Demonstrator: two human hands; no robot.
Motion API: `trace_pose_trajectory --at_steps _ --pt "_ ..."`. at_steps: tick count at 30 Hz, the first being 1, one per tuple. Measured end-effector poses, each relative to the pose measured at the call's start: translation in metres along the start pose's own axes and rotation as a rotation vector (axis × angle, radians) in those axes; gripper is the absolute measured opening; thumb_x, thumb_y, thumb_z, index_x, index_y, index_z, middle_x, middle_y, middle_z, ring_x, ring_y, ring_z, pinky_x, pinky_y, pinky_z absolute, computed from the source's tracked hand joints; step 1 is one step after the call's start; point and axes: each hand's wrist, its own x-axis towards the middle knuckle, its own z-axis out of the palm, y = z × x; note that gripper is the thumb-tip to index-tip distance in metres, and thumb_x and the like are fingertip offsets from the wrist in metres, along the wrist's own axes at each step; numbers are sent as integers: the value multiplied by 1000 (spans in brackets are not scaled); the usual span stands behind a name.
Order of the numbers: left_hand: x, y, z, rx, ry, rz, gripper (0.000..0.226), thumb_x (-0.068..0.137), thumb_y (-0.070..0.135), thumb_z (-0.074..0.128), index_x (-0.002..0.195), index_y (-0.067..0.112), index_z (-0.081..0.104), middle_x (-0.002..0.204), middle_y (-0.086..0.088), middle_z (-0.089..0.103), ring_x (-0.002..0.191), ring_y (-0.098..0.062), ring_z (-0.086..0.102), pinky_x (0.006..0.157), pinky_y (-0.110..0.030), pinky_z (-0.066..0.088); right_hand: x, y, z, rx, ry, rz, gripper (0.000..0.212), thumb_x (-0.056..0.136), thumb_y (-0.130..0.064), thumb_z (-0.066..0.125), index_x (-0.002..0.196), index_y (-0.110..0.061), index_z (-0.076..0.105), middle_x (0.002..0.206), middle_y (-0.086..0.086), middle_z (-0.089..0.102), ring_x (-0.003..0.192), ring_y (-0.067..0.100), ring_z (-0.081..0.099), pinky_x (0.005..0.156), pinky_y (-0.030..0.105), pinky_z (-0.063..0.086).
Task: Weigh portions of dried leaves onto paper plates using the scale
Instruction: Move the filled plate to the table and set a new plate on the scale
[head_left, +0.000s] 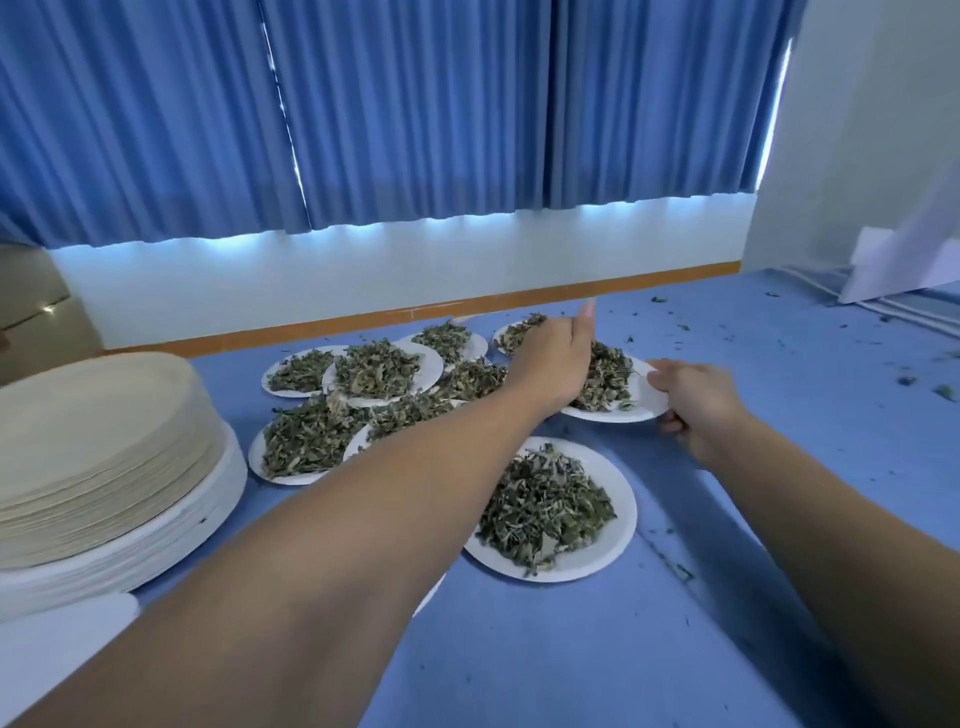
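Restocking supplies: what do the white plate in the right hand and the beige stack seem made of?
The plate pinched by the right hand looks like matte white paperboard: thin, dull rim. The beige stack is probably uncoated paper or pressed fibre: matte, thin layered edges.

Blue pleated curtains (415, 104) span the back, drawn closed, with the hem hanging above a white wall (311, 280). Daylight glows along the hem and through thin gaps between panels. Orange-brown wooden trim (467, 306) runs along the wall's base and meets a blue surface (779, 338). Plain white side wall (857, 130) at right, with a white sheet-like object (893, 265) below it. Beige shape (31, 301) far left, unclear.
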Motion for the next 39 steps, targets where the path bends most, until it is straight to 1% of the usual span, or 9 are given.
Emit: trace_pose_trajectory --at_steps 9,14,17,19,21,26,31,35,39 --pt "31 -35 19 126 -196 8 61 108 52 21 61 16 37 58 -1 38 55 -20 39 56 -34 27 35 13 14 -345 119 -120 18 95 -5 57 105 0 71 81 17 64 64 28 53 57 35 44" --pt "33 -40 16 97 -355 -8 67 106 58 17 124 10 60 109 -9 59 104 -24 52 89 -34 32 34 13 23 -579 278 -228 27 91 -3 56 111 9 70 115 28 69 103 43 66 83 52 59" --pt "33 -42 14 58 -322 -36 43 105 59 15 86 33 44 83 14 35 79 -7 40 85 -33 28 35 10 18 -609 322 -235 27 90 0 51 106 14 68 106 31 70 93 49 66 73 54 59" --pt "31 -41 9 12 -306 -58 37 105 59 15 80 37 32 86 11 37 76 -5 38 84 -32 30 35 11 16 -641 324 -247 21 90 1 49 88 15 64 81 27 61 66 41 54 58 43 48" --pt "30 -38 3 -38 -288 -56 42 106 58 15 82 31 37 91 5 42 80 -11 40 77 -29 34 32 11 14 -691 313 -273 19 92 -2 48 75 1 56 83 17 51 65 30 43 60 36 39" --pt "27 -16 -31 -32 -287 -19 67 106 56 17 117 8 62 118 -13 63 108 -24 57 96 -36 39 11 7 18 -749 306 -422 29 101 -16 48 123 -5 65 140 20 47 126 39 49 90 44 46" --pt "-1 11 -81 76 -279 38 70 107 53 20 106 5 70 111 -11 70 99 -23 61 86 -33 41 -43 -25 61 -620 86 -669 21 97 -13 54 103 -13 74 100 6 71 87 24 64 74 34 48" --pt "-42 20 -134 191 -204 114 59 110 44 24 76 12 61 80 -7 66 82 -26 61 75 -35 44 -102 -56 117 -575 -139 -694 36 84 6 56 54 -14 47 44 -5 42 45 12 37 44 25 22" --pt "-89 9 -221 387 -196 98 59 110 44 25 86 7 65 87 -9 69 84 -26 62 79 -37 47 -166 -73 165 -613 -345 -789 34 84 -2 64 56 -15 51 49 -3 48 49 13 43 42 24 25"
